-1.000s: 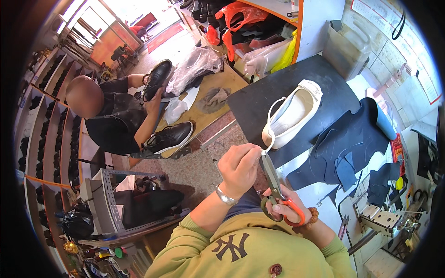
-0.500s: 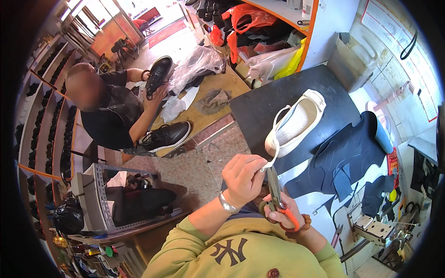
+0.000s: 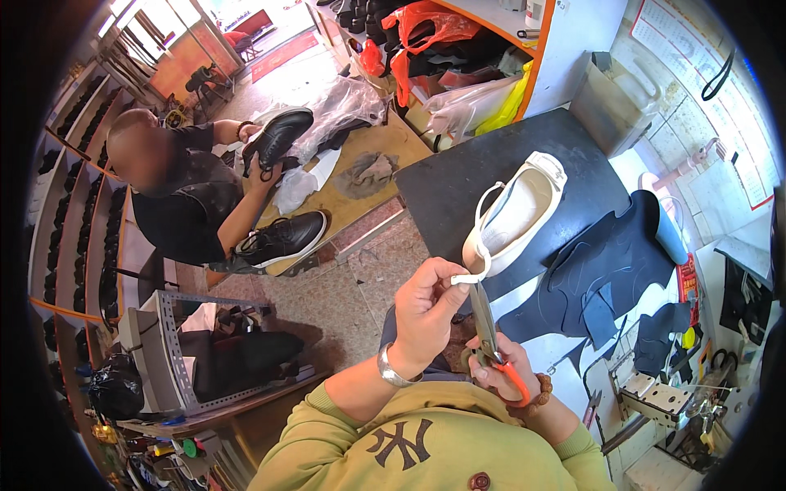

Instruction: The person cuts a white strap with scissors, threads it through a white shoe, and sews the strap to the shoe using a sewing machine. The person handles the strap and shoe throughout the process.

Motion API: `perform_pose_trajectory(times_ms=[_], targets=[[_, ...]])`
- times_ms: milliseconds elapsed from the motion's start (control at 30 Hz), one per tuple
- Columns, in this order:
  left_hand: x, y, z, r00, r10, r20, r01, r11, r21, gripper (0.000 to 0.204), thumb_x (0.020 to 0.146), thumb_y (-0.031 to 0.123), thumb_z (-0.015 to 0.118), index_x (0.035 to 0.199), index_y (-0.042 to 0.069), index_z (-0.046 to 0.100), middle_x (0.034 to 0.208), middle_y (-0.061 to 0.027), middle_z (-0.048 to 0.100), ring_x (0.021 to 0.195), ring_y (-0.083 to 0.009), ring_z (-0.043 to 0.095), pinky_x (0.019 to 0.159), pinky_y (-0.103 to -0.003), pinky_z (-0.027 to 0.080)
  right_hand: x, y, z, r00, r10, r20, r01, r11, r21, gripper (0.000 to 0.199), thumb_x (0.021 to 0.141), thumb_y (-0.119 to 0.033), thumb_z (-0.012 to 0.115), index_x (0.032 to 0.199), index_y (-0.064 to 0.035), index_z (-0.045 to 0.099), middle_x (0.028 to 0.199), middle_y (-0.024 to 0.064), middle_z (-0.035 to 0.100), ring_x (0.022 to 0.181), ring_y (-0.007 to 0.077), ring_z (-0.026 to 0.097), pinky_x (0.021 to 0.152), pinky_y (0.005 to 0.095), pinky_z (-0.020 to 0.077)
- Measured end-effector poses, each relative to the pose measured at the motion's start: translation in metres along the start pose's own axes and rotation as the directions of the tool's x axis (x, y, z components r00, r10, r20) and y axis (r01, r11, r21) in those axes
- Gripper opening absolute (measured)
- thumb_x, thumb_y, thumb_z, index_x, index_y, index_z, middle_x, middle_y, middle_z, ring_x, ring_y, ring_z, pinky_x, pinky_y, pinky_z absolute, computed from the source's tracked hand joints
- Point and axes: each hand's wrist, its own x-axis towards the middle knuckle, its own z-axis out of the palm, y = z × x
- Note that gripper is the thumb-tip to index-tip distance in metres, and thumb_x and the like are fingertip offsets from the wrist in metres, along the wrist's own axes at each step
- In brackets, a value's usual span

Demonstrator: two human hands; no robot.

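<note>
A white shoe (image 3: 530,182) lies on the black-topped table (image 3: 446,176), its opening up and its toe end away from me. From its near end a thin white strap (image 3: 478,233) loops out toward me. My left hand (image 3: 424,315) pinches the free end of this strap between thumb and fingers. In my right hand (image 3: 501,370) is a pair of scissors (image 3: 483,321) with orange-red handles. Their blades point up at the strap, just beside my left fingertips. Whether the blades touch the strap I cannot tell.
Dark sheet material (image 3: 602,262) with cut pieces covers the table's right side. A plastic canister (image 3: 614,102) stands behind it. On the left, a co-worker holds a black shoe (image 3: 282,135) over a wooden bench (image 3: 401,143); another black shoe (image 3: 286,237) rests there.
My left hand has turned, so its thumb and the strap end show more. The scissors stay near the strap. The co-worker has tilted the black shoe more level.
</note>
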Motion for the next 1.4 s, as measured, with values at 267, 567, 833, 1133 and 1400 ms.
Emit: perform_pose_trajectory(times_ms=[267, 567, 833, 1133, 1400], targets=[[0.002, 0.002, 0.0, 0.992, -0.124, 0.03, 0.127, 0.981, -0.148, 0.008, 0.089, 0.0, 0.061, 0.096, 0.001, 0.06, 0.085, 0.001, 0.06, 0.075, -0.0046, 0.053, 0.067, -0.017, 0.041, 0.001, -0.001, -0.001, 0.994, -0.106, -0.029, 0.096, 0.967, -0.237, 0.04, 0.083, 0.01, 0.06, 0.121, 0.0017, 0.05, 0.081, 0.0022, 0.054, 0.071, 0.0075, 0.049, 0.065, 0.0226, 0.0451], [0.008, -0.004, -0.005, 0.809, 0.573, 0.13, -0.533, 0.622, 0.573, 0.023, 0.07, -0.006, 0.068, 0.09, 0.004, 0.063, 0.08, -0.0057, 0.063, 0.063, -0.0159, 0.057, 0.055, -0.025, 0.044, -0.022, -0.003, -0.005, 0.996, -0.021, -0.089, -0.009, 0.948, -0.319, 0.043, 0.082, 0.004, 0.064, 0.121, -0.0034, 0.05, 0.078, 0.0016, 0.056, 0.067, 0.0073, 0.052, 0.06, 0.0216, 0.0432], [0.005, -0.01, -0.002, 0.599, 0.708, 0.374, -0.724, 0.279, 0.632, 0.031, 0.058, 0.002, 0.076, 0.087, 0.008, 0.067, 0.081, -0.0016, 0.065, 0.06, -0.0172, 0.056, 0.049, -0.026, 0.042, 0.001, -0.07, -0.057, 0.673, -0.371, -0.64, 0.018, 0.873, -0.487, 0.054, 0.083, -0.004, 0.065, 0.13, -0.0062, 0.036, 0.074, 0.0016, 0.053, 0.045, 0.0049, 0.045, 0.035, 0.0179, 0.0349], [0.014, 0.0, 0.006, 0.668, 0.663, 0.338, -0.696, 0.396, 0.598, 0.029, 0.059, 0.002, 0.076, 0.087, 0.008, 0.067, 0.081, -0.003, 0.065, 0.062, -0.0181, 0.057, 0.051, -0.027, 0.043, 0.066, -0.107, -0.134, 0.721, -0.473, -0.505, -0.415, 0.289, -0.863, 0.05, 0.079, -0.004, 0.064, 0.125, 0.0017, 0.045, 0.112, 0.023, 0.058, 0.102, 0.039, 0.058, 0.089, 0.0427, 0.0461], [0.046, 0.015, 0.009, 0.987, -0.137, 0.084, 0.123, 0.982, 0.145, 0.006, 0.079, 0.002, 0.066, 0.081, 0.002, 0.061, 0.066, 0.0007, 0.058, 0.059, -0.003, 0.048, 0.054, -0.021, 0.039, 0.075, -0.132, -0.086, 0.799, -0.586, -0.134, -0.394, -0.343, -0.852, 0.014, 0.082, -0.02, 0.066, 0.084, -0.0071, 0.063, 0.08, 0.0062, 0.063, 0.079, 0.0237, 0.063, 0.063, 0.0347, 0.0507]])
